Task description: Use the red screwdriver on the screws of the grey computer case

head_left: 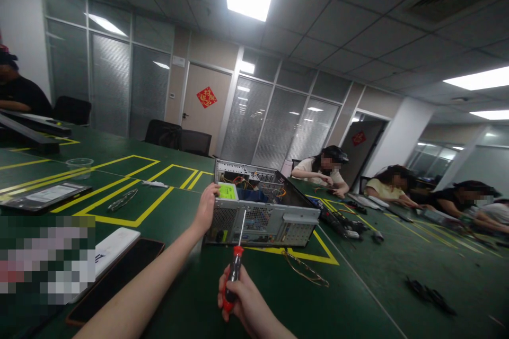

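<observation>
An open desktop computer case [298, 228] lies on its side on the green table, its vented rear panel towards me. A box with a bright green label [227, 191], which looks like a power supply, sits in its left corner. My left hand [207, 207] grips that corner of the case, fingers curled over the top edge beside the label. In my right hand [238, 291] is a screwdriver [237, 267] with a red and black handle. Its shaft points up and away, with the tip in front of the rear panel; whether it touches cannot be made out.
Left of my arm lie a dark phone [119, 275], a white box-like device [113, 249], a hard drive [45, 196] and a clear plastic cup [79, 164]. Loose wires [306, 269] lie before the case, with black cables [429, 294] farther right. Other people [322, 169] sit around the table.
</observation>
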Demonstrator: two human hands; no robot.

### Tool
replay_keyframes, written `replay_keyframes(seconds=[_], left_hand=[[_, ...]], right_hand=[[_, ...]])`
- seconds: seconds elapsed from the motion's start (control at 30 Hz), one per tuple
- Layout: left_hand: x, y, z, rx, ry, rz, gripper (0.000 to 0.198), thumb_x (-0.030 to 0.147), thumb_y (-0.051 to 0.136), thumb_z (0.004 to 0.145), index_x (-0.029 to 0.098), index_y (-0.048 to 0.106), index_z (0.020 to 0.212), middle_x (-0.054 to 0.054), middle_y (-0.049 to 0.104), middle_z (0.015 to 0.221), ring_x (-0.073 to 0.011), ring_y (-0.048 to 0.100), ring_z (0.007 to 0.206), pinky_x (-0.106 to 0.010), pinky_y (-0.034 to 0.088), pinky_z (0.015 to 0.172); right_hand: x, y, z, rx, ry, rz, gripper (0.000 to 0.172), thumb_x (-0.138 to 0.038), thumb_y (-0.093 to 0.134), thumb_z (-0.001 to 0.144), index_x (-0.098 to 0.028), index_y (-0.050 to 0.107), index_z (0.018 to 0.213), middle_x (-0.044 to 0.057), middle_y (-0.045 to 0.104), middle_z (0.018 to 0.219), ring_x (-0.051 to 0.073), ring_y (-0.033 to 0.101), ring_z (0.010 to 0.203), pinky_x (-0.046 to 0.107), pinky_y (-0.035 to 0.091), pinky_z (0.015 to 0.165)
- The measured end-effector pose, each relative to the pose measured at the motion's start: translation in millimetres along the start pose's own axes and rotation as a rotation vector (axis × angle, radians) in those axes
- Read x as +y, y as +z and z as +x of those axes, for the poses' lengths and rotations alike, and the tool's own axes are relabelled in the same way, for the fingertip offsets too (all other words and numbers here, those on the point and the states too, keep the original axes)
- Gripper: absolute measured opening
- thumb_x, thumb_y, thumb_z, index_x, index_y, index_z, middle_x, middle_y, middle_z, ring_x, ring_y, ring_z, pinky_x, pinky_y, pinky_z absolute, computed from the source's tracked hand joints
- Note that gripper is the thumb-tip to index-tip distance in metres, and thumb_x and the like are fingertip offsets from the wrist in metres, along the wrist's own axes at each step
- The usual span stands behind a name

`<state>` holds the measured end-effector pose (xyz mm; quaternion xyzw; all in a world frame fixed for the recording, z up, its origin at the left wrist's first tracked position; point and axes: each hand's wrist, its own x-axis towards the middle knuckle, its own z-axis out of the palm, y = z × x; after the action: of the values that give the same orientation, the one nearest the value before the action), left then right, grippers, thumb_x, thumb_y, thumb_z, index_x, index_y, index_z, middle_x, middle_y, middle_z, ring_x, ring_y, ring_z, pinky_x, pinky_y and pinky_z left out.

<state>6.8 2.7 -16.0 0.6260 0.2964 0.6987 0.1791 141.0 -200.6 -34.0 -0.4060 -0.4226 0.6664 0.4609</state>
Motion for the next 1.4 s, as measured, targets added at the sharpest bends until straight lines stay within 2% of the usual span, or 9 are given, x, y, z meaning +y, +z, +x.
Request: replay_keyframes(seconds=[0.1,0.27,0.57,0.97,1.4], left_hand=[[-1,-0.4,0,-0.008,-0.007,0.006,0.052,0.060,0.024,0.100,0.023,0.061,0.091,-0.010,0.068,0.121,-0.0259,0.056,0.130,-0.048,0.039,0.118],[-2,-0.9,1,-0.008,-0.020,-0.014,0.053,0.062,0.025,0.100,0.023,0.060,0.091,-0.011,0.067,0.121,-0.0264,0.054,0.131,-0.049,0.038,0.118],[-1,-1.1,1,-0.006,-0.016,-0.004,0.055,0.065,0.024,0.099,0.023,0.060,0.092,-0.011,0.067,0.120,-0.0252,0.055,0.129,-0.046,0.040,0.116],[-2,-1.4,1,0.000,0.009,-0.002,0.049,0.055,0.026,0.101,0.023,0.060,0.091,-0.011,0.068,0.120,-0.0258,0.057,0.127,-0.048,0.042,0.115],[-1,-1.1,2,-0.013,0.002,-0.007,0.054,0.063,0.025,0.099,0.023,0.061,0.091,-0.011,0.067,0.121,-0.0259,0.056,0.129,-0.048,0.040,0.118]], right_hand=[[-3,-2,-2,-0.031,0.010,-0.022,0.041,-0.036,0.067,0.065,-0.025,0.043,0.096,-0.006,0.059,0.076,0.011,0.056,0.057,0.021,0.030,0.045],[6,-3,1,-0.065,0.055,-0.017,0.041,-0.036,0.064,0.063,-0.024,0.044,0.097,-0.006,0.059,0.077,0.011,0.057,0.057,0.022,0.032,0.046],[5,-5,3,-0.017,0.027,-0.005,0.038,-0.035,0.066,0.065,-0.025,0.045,0.096,-0.005,0.059,0.075,0.011,0.056,0.057,0.020,0.030,0.046],[1,-5,1,-0.008,0.062,-0.011,0.039,-0.034,0.064,0.063,-0.023,0.048,0.097,-0.006,0.060,0.076,0.011,0.057,0.058,0.022,0.030,0.046],[6,-6,3,-0.002,0.046,0.004,0.038,-0.034,0.062,0.061,-0.024,0.047,0.095,-0.006,0.059,0.075,0.011,0.056,0.055,0.021,0.030,0.045]])
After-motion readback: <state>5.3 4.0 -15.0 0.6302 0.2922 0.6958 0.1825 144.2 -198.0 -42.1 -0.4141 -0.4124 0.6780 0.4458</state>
